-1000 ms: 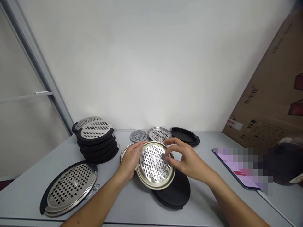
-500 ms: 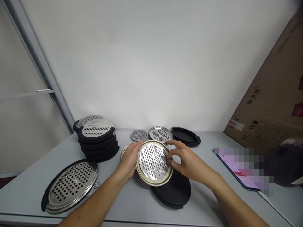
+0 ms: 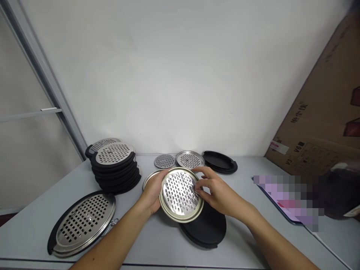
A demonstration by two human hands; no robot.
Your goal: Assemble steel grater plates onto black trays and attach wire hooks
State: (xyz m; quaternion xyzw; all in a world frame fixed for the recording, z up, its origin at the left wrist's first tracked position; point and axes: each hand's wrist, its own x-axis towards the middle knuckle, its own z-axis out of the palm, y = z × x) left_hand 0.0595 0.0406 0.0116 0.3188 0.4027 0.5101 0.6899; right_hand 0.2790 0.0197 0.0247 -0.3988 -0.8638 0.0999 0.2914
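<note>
A round grater [image 3: 181, 193], a shiny toothed metal disc within a pale rim, is held tilted above the table. My left hand [image 3: 153, 189] is closed on its left edge, thumb along the upper rim. At its right side, the fingers of my right hand [image 3: 212, 187] are bent, thumb and fingertips pinched at the disc's edge. Below the grater lies a black round tray [image 3: 206, 227], partly covered by it. Behind my left hand shows the rim of another metal ring [image 3: 149, 177], mostly hidden.
Black-rimmed graters [image 3: 114, 168] are stacked at the back left; a larger one [image 3: 84, 221] lies in front. Along the wall are a loose grater disc [image 3: 164, 161], a metal-rimmed grater [image 3: 189, 160] and black trays [image 3: 221, 162]. A phone [image 3: 281, 198] with a cable and a cardboard box [image 3: 315, 112] are right.
The view has shifted slightly. Both hands and the grater stay nearly in place, with the right fingertips still at the disc's right edge.
</note>
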